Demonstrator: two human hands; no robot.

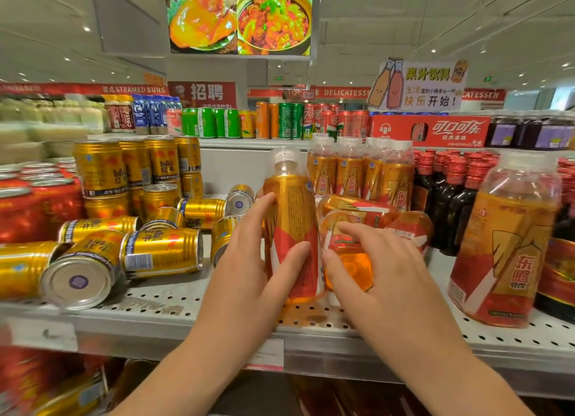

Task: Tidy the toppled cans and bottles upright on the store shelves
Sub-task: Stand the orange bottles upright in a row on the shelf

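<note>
Head view, one shelf (186, 306) of perforated grey metal.

Left hand (252, 247): wrapped round an orange bottle (291, 229), fingers on its left flank, thumb across the front label. The bottle is upright, white cap on top, base on the shelf near the front edge.

Right hand (370, 269): fingers spread and laid over a toppled bottle (348, 260) just right of the upright one, thumb against its near end. I cannot tell whether it grips yet; the fingers look relaxed, not curled tight.

More fallen bottles (357, 208) lie on their sides behind the right hand, touching one another. Behind them I see a row of standing bottles (351, 173) with the same label.

Left of the hands, gold cans (161, 253) lie on their sides in a loose heap, some end-on to me. Stacked cans (99, 166) stand upright behind that heap.

Far right front: one large bottle (504, 244), upright. Dark bottles (451, 191) with red caps stand between it and the orange row.
</note>
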